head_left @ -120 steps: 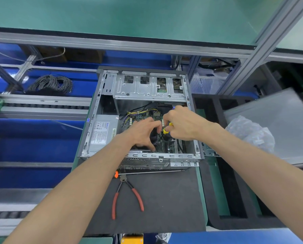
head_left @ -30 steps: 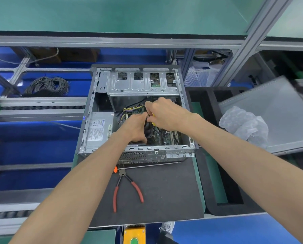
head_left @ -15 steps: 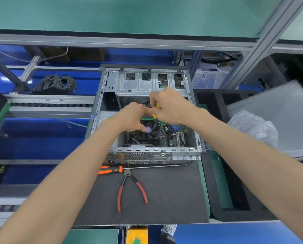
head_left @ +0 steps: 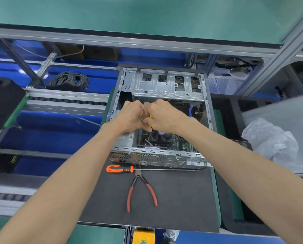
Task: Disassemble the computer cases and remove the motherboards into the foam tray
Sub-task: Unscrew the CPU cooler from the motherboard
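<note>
Inside the open computer case (head_left: pixel 164 88), the motherboard (head_left: pixel 178 141) lies seated beneath its fan (head_left: pixel 160 135). Both hands meet above it: the right hand (head_left: pixel 162 117) curls its grip round a yellow-handled tool (head_left: pixel 150 120), while the left hand (head_left: pixel 131 117) pinches something hidden beside it. The step looks like freeing a cable or screw. Next, the remaining fixings probably need releasing before the board can lift toward the foam tray (head_left: pixel 224 110) to the right. A screwdriver (head_left: pixel 120 169) and pliers (head_left: pixel 141 189) lie on the worktop (head_left: pixel 182 199).

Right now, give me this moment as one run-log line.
phase: unfastening in case | both hands on yellow tool, left, right | motherboard still in | pliers, screwdriver on mat
</note>
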The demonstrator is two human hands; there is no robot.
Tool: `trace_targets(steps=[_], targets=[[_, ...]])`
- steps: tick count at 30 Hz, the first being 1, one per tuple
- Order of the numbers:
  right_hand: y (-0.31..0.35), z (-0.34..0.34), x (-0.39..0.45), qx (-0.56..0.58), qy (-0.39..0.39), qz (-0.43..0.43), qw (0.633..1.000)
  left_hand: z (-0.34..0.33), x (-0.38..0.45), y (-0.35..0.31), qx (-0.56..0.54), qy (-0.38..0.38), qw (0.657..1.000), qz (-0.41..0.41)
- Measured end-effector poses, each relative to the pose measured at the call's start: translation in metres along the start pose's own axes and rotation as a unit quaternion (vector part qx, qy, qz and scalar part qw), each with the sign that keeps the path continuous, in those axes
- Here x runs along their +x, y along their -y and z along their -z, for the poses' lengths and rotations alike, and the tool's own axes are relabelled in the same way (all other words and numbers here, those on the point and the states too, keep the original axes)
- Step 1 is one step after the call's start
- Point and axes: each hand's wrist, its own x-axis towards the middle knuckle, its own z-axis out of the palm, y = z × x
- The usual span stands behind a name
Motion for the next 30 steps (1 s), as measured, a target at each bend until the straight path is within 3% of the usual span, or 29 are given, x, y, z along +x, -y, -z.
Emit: trace_targets(steps=[7,23,30], targets=[[0.002,-0.005,0.001,-0.010,0.013,-0.008,1.000,-0.010,0.004,0.007,0.070,-0.012,0.997,-0.010],[0.007,-0.011,0.003,-0.030,-0.017,-0.041,0.999,-0.003,-0.001,0.015,0.025,0.012,0.999,-0.045],[0.023,-0.009,0.003,-0.051,0.011,0.002,0.999,0.002,0.003,0.021,-0.009,-0.038,0.998,-0.050]])
